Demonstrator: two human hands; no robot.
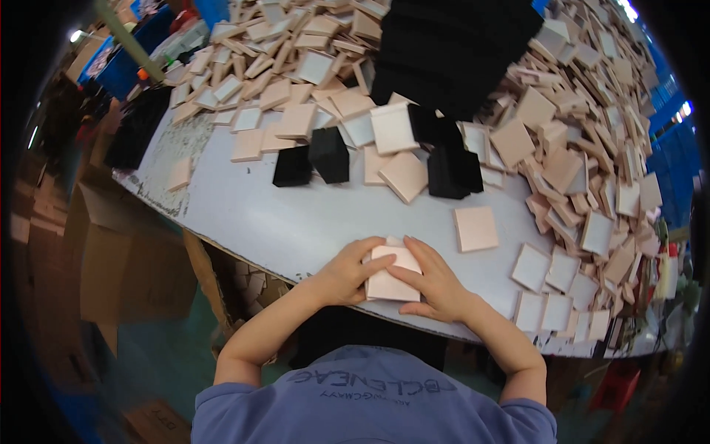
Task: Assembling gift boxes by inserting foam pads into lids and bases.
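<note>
Near the front edge of the table, a pale pink square box (393,284) is gripped between my two hands. My left hand (351,272) wraps its left side, with the thumb laid across the top. From the right, my right hand (435,285) closes on it, its thumb also resting on the upper face. A bit of white shows at the far side between my fingertips; what it is I cannot tell. Another pale pink square box (475,229) lies flat to the right of my hands. Beyond them are black block-shaped pieces (329,155), with more black pieces (452,171) to the right.
A large heap of pink and white box parts (584,155) covers the table's far and right sides. Black cloth-like material (451,55) lies over the heap's middle. White-faced square trays (531,266) sit at the right front. A cardboard carton (137,251) stands left of the white table (244,214).
</note>
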